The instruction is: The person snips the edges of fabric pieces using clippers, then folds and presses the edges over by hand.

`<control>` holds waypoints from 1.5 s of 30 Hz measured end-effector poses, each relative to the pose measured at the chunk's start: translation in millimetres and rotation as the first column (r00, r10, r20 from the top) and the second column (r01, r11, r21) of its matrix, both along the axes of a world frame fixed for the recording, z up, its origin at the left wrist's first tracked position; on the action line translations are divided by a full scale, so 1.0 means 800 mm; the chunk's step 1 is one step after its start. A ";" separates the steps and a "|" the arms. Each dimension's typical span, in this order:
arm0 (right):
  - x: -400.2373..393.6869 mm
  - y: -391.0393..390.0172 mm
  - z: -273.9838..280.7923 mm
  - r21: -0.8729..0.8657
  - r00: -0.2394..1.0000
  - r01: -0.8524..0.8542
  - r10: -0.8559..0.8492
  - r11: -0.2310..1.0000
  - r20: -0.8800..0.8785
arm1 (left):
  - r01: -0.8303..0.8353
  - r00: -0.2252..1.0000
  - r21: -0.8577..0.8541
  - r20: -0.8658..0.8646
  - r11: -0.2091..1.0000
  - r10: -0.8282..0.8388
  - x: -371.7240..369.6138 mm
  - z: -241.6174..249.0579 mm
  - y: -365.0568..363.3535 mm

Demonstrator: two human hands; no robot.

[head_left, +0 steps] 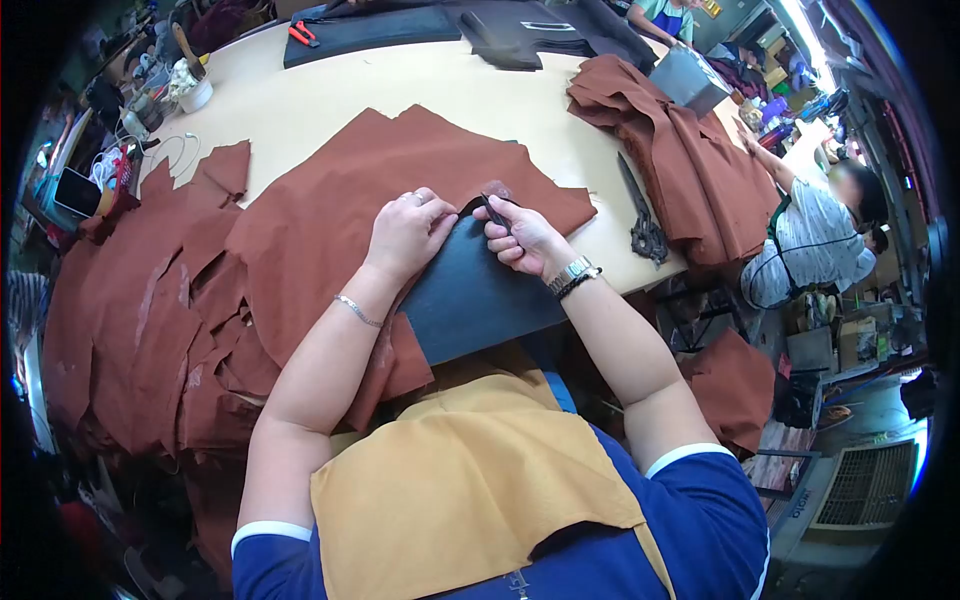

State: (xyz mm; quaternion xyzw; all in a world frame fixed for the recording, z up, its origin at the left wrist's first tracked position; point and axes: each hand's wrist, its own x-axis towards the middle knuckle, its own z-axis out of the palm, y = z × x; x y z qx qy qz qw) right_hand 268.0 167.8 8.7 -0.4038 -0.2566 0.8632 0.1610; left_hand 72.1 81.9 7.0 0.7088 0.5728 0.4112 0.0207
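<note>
My left hand (408, 235) is closed in a pinch at one end of a thin black strip (470, 206), over the upper edge of a dark blue-grey panel (480, 295). Just to its right, my right hand (522, 238) is wrapped round a small black hand tool (493, 212); its exact kind is hard to make out. The tool's tip points up and left, close to the strip. Beneath both hands and beyond the panel spreads reddish-brown leather (390, 150). A small pinkish patch (497, 188) shows just past the tool.
Large black-handled scissors (645, 225) lie right on the pale table (545, 100), beside more stacked brown leather (690, 170). Layered brown pieces (150, 320) hang over the left edge. Red-handled pliers (303, 34) rest at the back. A co-worker (815, 235) is at the right.
</note>
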 end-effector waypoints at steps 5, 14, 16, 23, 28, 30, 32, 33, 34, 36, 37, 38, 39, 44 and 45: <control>0.009 -0.013 0.004 0.081 1.000 -0.023 0.021 0.996 0.019 | 0.003 1.000 0.009 0.008 1.000 -0.003 -0.003 -0.001 0.000; 0.000 -0.005 0.000 0.048 0.999 -0.013 0.011 0.999 0.045 | 0.012 1.000 0.030 -0.027 0.999 -0.011 -0.003 -0.006 0.001; 0.004 -0.007 0.003 0.061 0.999 -0.035 0.032 0.998 0.044 | 0.012 1.000 0.027 -0.020 1.000 -0.011 -0.004 -0.007 0.001; -0.007 -0.008 0.009 0.040 0.998 -0.024 0.022 0.999 0.064 | 0.017 0.999 0.045 -0.028 0.999 -0.016 -0.001 -0.003 -0.001; -0.002 -0.014 0.009 0.068 0.996 -0.042 0.036 0.997 0.081 | 0.010 1.000 0.031 -0.012 0.999 -0.009 -0.004 -0.003 -0.001; -0.001 -0.015 0.012 0.062 0.995 -0.060 0.055 0.996 0.080 | 0.006 1.000 0.035 -0.030 0.999 -0.005 -0.005 -0.006 0.000; -0.009 -0.010 0.010 0.043 0.996 -0.039 0.036 0.998 0.083 | 0.014 0.999 0.043 -0.047 0.999 -0.012 -0.003 -0.007 0.001; -0.012 -0.009 0.009 0.037 0.996 -0.030 0.027 0.999 0.087 | 0.016 0.999 0.052 -0.049 0.999 -0.013 -0.003 -0.007 0.001; -0.013 -0.009 0.008 0.053 0.995 -0.028 0.023 0.998 0.094 | 0.014 0.999 0.064 -0.052 0.998 -0.011 -0.003 -0.007 0.002; -0.007 -0.010 0.005 0.069 0.996 -0.020 0.014 0.997 0.085 | 0.016 1.000 -0.003 -0.019 1.000 -0.016 -0.002 -0.005 0.001; -0.003 -0.011 0.005 0.079 0.997 -0.020 0.014 0.997 0.081 | 0.014 1.000 -0.035 -0.002 0.999 -0.014 -0.003 -0.004 0.000; 0.007 -0.012 0.009 0.136 0.998 -0.008 -0.001 0.991 0.067 | 0.044 0.999 -0.099 0.031 0.994 -0.041 -0.007 -0.002 -0.001; 0.018 -0.011 0.015 0.252 0.993 0.023 -0.051 0.968 0.105 | 0.073 0.996 -0.160 0.067 0.984 -0.063 -0.012 0.004 -0.002; 0.132 0.081 -0.024 0.953 0.758 -0.239 -0.578 0.185 0.302 | 0.226 0.927 -0.430 -0.181 0.874 -0.329 -0.077 0.066 -0.032; 0.164 0.103 -0.031 0.858 0.650 -0.378 -0.560 0.348 0.514 | 0.190 0.878 -0.444 -0.322 0.875 -0.354 -0.095 0.064 -0.039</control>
